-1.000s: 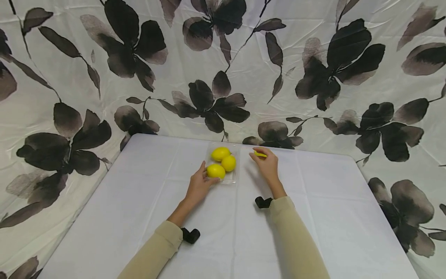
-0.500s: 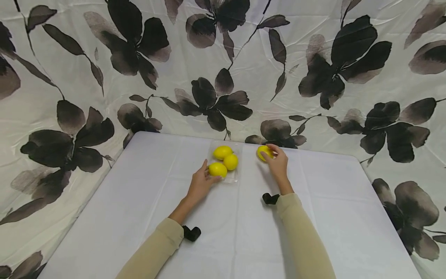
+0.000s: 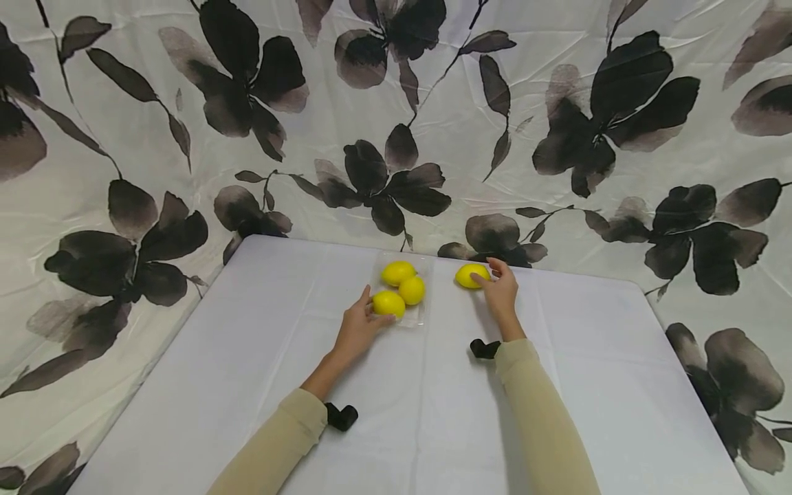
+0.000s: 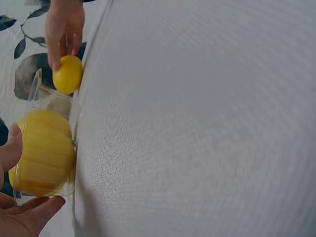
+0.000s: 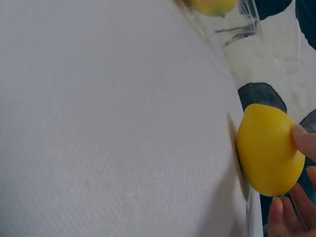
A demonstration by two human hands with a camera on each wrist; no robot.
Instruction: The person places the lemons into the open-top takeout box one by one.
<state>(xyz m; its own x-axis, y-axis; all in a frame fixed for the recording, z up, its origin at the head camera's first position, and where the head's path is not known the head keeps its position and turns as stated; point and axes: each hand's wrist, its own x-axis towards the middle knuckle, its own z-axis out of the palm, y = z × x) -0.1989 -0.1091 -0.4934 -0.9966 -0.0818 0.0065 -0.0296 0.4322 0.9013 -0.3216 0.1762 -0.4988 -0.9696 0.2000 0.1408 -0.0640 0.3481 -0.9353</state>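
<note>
A clear plastic container (image 3: 419, 319) near the back of the table holds three yellow lemons (image 3: 411, 291). My left hand (image 3: 357, 327) grips its front left corner, thumb on one side and fingers on the other; in the left wrist view the thumb (image 4: 13, 147) overlaps the clear wall. To the right of the container, my right hand (image 3: 502, 295) holds another lemon (image 3: 469, 276) between thumb and fingers. The right wrist view has this lemon (image 5: 270, 150) close over the white surface, thumb on its side, fingers around one end.
The white-covered table (image 3: 346, 426) ends just behind the container and the held lemon. A floral cloth (image 3: 272, 172) hangs behind it. Black devices (image 3: 342, 416) are on both wrists, below the beige sleeves (image 3: 547, 419).
My right hand has moved slightly right, and its lemon has turned from mostly hidden to showing its long side. My left hand keeps its hold on the container.
</note>
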